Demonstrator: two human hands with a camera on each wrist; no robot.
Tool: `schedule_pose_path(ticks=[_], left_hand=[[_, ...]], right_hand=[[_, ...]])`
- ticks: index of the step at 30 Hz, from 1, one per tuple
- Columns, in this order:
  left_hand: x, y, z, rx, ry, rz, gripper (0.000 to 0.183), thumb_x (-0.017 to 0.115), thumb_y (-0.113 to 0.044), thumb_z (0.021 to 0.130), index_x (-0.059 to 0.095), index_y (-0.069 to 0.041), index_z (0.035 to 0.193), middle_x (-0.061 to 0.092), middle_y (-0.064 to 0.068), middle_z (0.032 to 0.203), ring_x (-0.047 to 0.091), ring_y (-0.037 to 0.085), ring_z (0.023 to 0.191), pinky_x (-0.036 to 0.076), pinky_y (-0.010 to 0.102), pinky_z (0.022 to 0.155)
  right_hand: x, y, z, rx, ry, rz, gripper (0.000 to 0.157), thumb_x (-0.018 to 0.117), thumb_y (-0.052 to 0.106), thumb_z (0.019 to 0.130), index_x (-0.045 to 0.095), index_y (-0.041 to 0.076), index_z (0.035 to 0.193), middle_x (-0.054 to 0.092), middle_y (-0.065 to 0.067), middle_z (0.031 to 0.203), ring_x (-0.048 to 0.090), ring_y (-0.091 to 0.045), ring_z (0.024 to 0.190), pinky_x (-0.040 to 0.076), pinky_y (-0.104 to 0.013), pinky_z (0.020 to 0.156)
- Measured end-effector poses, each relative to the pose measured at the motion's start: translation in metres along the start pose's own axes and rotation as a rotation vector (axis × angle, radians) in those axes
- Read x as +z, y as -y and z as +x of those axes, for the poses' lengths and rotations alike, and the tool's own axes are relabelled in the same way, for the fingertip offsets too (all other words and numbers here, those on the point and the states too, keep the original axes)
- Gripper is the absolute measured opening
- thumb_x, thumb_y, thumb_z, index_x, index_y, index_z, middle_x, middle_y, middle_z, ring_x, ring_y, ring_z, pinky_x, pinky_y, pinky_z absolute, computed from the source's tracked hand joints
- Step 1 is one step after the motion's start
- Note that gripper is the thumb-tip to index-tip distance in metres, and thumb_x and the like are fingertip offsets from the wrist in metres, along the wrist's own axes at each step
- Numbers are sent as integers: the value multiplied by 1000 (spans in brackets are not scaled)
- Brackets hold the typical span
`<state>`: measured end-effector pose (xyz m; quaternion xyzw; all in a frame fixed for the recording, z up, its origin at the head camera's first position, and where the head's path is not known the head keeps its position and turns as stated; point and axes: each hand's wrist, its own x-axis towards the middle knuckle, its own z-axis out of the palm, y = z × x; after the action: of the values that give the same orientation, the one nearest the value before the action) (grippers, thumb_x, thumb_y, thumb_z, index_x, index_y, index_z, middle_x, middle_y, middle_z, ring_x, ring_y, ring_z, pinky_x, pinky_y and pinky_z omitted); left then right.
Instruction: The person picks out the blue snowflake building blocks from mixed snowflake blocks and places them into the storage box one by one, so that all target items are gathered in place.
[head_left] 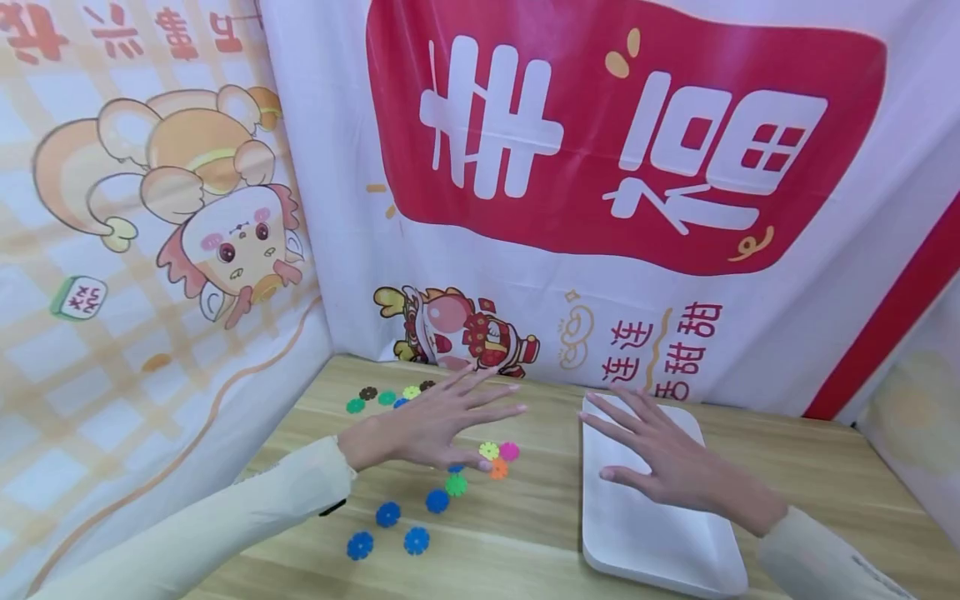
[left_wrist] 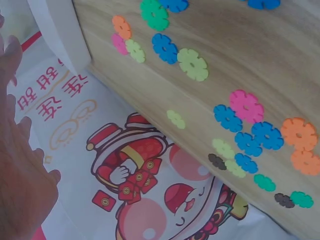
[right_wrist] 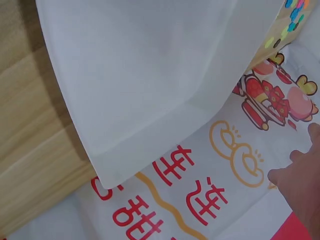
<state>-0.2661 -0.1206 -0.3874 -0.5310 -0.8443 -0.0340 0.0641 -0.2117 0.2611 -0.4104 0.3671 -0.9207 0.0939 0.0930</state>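
Observation:
My left hand (head_left: 435, 425) hovers over the table with its fingers spread, holding nothing. Around and below it lie flat plastic snowflake discs: a blue disc (head_left: 387, 514), a green disc (head_left: 456, 484), a pink disc (head_left: 509, 451), an orange disc (head_left: 498, 469) and others. Part of the scatter is hidden behind that hand in the head view; the left wrist view shows more, including a yellow-green disc (left_wrist: 192, 65). My right hand (head_left: 675, 458), fingers also spread, is above the white tray (head_left: 600, 533). No discs show in the visible part of the tray.
The wooden table (head_left: 525, 533) meets a printed cloth (head_left: 337, 208) hanging along its back edge. Another patterned cloth (head_left: 135, 275) closes off the left side. The tray's raised rim stands on the right half of the table.

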Motion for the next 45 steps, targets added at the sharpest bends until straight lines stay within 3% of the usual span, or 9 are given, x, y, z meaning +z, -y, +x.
schedule_pose_path(ticks=[4, 7, 10, 15, 20, 25, 28, 35, 45], left_hand=[[2, 0, -3, -23, 15, -16, 81, 58, -62, 100, 27, -29, 167, 17, -3, 176, 3, 33, 163, 6, 60, 130], [3, 3, -7, -66, 23, -50, 80, 57, -61, 102, 24, -30, 168, 15, -3, 176, 2, 32, 163, 7, 60, 130], [5, 10, -14, -127, 13, -96, 79, 57, -61, 102, 24, -31, 168, 17, -4, 176, 4, 32, 163, 10, 61, 129], [10, 22, -30, -223, 5, -169, 77, 58, -59, 102, 25, -33, 167, 22, -3, 175, 8, 33, 163, 15, 64, 128], [14, 34, -46, -319, 13, -228, 71, 60, -53, 104, 32, -31, 165, 32, 2, 171, 22, 34, 160, 25, 64, 125], [19, 44, -55, -397, -4, -313, 62, 63, -42, 105, 42, -26, 161, 43, 3, 165, 38, 34, 154, 36, 63, 120], [24, 48, -58, -447, 4, -381, 60, 64, -41, 105, 44, -27, 160, 46, 3, 163, 43, 34, 150, 39, 63, 118], [36, 55, -65, -562, -16, -552, 60, 66, -38, 104, 46, -24, 159, 51, 8, 159, 54, 37, 140, 46, 61, 112], [56, 50, -54, -509, -11, -765, 50, 67, -22, 105, 54, -7, 150, 62, 17, 144, 61, 36, 130, 54, 51, 106]], right_hand=[[4, -3, -1, 16, -29, 6, 76, 65, 54, 99, 32, 34, 165, 28, 1, 173, 16, -32, 161, 6, -51, 132], [6, -11, -2, 46, -65, 23, 75, 68, 50, 99, 35, 33, 164, 31, 0, 172, 23, -33, 158, 31, -67, 119], [6, -22, -5, 101, -77, 65, 74, 71, 42, 99, 36, 32, 164, 35, -3, 170, 31, -36, 155, 36, -72, 114], [7, -47, -20, 255, -83, 117, 72, 73, 26, 100, 37, 24, 163, 39, -14, 166, 36, -45, 150, 37, -72, 113], [10, -72, -41, 446, -80, 113, 68, 71, 12, 100, 39, 2, 159, 41, -31, 158, 38, -56, 144, 36, -74, 111], [11, -87, -54, 692, 11, 212, 70, 67, 9, 101, 30, -10, 157, 37, -41, 154, 36, -63, 140, 38, -75, 107], [8, -91, -59, 797, 73, 309, 71, 66, 11, 102, 28, -17, 154, 41, -45, 147, 43, -64, 133, 49, -70, 100], [7, -95, -62, 893, 156, 605, 71, 64, 9, 103, 23, -20, 153, 49, -49, 136, 65, -57, 110, 65, -49, 72], [11, -97, -66, 936, 102, 773, 60, 67, 9, 102, 40, -14, 151, 64, -39, 127, 74, -39, 100, 65, -49, 74]])
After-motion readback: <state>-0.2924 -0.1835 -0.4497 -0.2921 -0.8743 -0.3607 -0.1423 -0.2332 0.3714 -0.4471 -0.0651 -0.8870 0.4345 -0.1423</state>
